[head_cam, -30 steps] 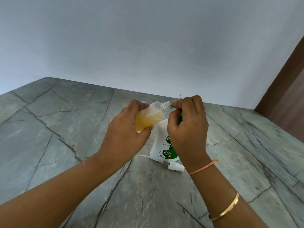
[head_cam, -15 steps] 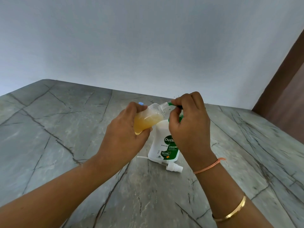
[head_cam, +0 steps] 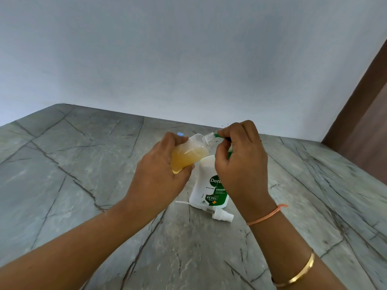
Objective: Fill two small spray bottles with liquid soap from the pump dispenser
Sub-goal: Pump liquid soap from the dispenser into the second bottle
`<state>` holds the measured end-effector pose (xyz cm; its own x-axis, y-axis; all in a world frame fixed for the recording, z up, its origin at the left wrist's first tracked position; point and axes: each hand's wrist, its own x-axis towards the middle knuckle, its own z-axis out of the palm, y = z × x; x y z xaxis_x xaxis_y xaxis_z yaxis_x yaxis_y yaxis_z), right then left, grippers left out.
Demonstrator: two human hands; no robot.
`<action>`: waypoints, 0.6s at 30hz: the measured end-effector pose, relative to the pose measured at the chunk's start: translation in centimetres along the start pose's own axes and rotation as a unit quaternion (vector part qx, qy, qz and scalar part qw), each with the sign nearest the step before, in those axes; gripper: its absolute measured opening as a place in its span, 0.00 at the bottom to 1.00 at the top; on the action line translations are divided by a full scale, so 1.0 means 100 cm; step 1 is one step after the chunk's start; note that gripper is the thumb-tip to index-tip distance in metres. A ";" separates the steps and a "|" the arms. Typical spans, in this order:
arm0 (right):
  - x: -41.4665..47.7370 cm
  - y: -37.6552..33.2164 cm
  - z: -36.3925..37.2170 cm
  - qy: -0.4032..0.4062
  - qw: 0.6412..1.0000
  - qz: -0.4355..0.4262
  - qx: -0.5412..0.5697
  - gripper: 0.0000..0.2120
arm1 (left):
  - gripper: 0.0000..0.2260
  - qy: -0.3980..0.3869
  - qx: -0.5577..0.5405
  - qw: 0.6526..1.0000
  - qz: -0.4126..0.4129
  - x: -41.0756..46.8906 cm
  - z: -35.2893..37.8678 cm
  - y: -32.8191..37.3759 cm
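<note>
The soap dispenser [head_cam: 206, 181], a white bottle with a green label, stands upright on the grey stone-patterned table [head_cam: 83, 164]. Just above and to the left of the dispenser, the left hand [head_cam: 159, 174] grasps a small spray bottle [head_cam: 188, 153], fingers wrapped round its lower body. The clear bottle is held off the table and tilted, its open neck pointing up and to the right, and amber liquid fills its lower part. Directly over the dispenser, the right hand [head_cam: 240, 162] is curled round the green pump head [head_cam: 215, 135], pinching it, and the tip of the green spout meets the bottle's neck. The hand hides most of the pump. In front of the dispenser, touching or just beside its base, a white spray cap [head_cam: 223, 215] lies on its side on the table, its thin dip tube [head_cam: 183, 203] running leftward past the dispenser's foot. Behind and left of the dispenser, a small blue object [head_cam: 180, 134] peeks over the left hand's knuckles; what it is cannot be told. The right wrist wears an orange thread [head_cam: 266, 216], and further down that forearm sits a gold bangle [head_cam: 301, 273]. Well behind the dispenser rises a pale wall [head_cam: 188, 59], with a brown panel [head_cam: 366, 122] to the far right.
</note>
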<state>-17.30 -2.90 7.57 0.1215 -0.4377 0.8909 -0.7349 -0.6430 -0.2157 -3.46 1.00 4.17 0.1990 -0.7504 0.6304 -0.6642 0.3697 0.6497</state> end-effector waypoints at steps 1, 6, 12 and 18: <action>0.001 0.000 -0.001 -0.005 1.000 -0.001 -0.001 0.07 | 0.21 0.001 -0.001 1.000 0.001 0.000 0.000 0.000; 0.002 0.000 -0.002 -0.011 1.000 -0.006 -0.004 0.07 | 0.22 -0.001 0.002 1.000 0.002 0.001 0.000 -0.001; -0.008 -0.001 0.008 0.038 0.999 -0.007 -0.007 0.07 | 0.22 0.003 0.009 1.000 0.009 0.001 -0.001 -0.001; -0.007 -0.001 0.006 0.025 1.000 -0.002 -0.008 0.07 | 0.21 0.000 0.005 1.000 0.011 0.000 -0.001 -0.001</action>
<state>-16.91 -2.90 6.69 0.0909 -0.4020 0.9111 -0.7448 -0.6348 -0.2058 -3.35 1.02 4.19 0.1843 -0.7429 0.6435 -0.6749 0.3803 0.6323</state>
